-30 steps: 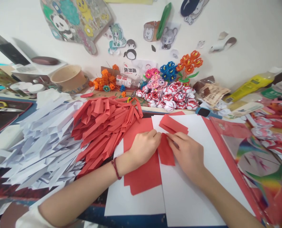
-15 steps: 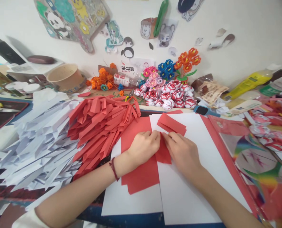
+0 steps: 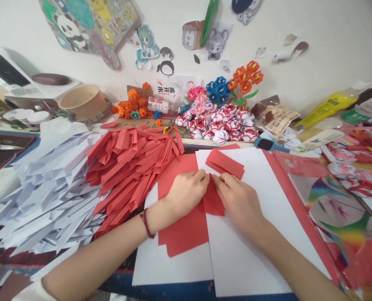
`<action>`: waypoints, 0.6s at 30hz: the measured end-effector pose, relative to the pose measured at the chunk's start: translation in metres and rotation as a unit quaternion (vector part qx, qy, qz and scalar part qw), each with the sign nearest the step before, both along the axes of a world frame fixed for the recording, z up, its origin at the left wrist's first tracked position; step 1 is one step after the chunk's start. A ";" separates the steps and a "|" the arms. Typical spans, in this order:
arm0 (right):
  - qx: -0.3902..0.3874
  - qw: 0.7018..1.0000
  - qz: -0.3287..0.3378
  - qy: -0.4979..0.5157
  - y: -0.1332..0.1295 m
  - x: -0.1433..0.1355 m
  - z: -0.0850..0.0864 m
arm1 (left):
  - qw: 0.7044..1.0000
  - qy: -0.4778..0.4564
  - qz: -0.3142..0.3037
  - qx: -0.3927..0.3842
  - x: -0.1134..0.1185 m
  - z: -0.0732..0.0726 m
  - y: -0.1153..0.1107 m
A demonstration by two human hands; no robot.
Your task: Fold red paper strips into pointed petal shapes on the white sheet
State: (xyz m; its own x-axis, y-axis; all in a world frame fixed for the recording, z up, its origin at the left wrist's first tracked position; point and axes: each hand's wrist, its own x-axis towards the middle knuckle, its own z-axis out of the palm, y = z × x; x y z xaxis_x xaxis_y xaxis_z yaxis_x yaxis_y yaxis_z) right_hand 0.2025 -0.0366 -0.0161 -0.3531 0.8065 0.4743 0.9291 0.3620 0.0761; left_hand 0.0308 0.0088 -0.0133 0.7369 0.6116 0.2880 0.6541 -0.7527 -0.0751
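Note:
A small piece of red paper [image 3: 214, 200] is pinched between both hands above the white sheets [image 3: 245, 251]. My left hand [image 3: 187, 190] is closed on its upper left edge, the fingers curled. From the other side my right hand [image 3: 238, 196] grips the same edge with thumb and fingertips; the exact fold at the fingertips is hidden. Under my left hand lie flat red sheets [image 3: 182, 234]. Just beyond my fingers rest a few folded red pieces [image 3: 226, 163] on the white paper.
To the left spread a heap of folded red strips [image 3: 132, 163] and a heap of folded white strips [image 3: 54, 188]. Red-and-white paper flowers [image 3: 220, 125] sit at the back beside a blue watch [image 3: 265, 144]. Scissors [image 3: 4, 146] lie far left; a plastic packet [image 3: 336, 213] lies right.
The view has shifted slightly, so everything appears a little further left. Both hands keep their pinch on the red paper, with hardly any movement.

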 end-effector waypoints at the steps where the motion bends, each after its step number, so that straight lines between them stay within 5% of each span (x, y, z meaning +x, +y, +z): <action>1: -0.006 1.000 -0.001 0.008 0.000 0.000 0.000 | 1.000 -0.001 -0.001 0.000 0.000 0.000 0.000; 7: -0.053 0.997 -0.015 0.053 -0.002 -0.001 0.002 | 1.000 0.003 -0.007 0.001 0.001 0.000 0.000; 18: -0.146 0.974 -0.017 0.170 0.000 0.003 0.002 | 0.986 -0.065 0.043 -0.144 -0.007 0.012 -0.005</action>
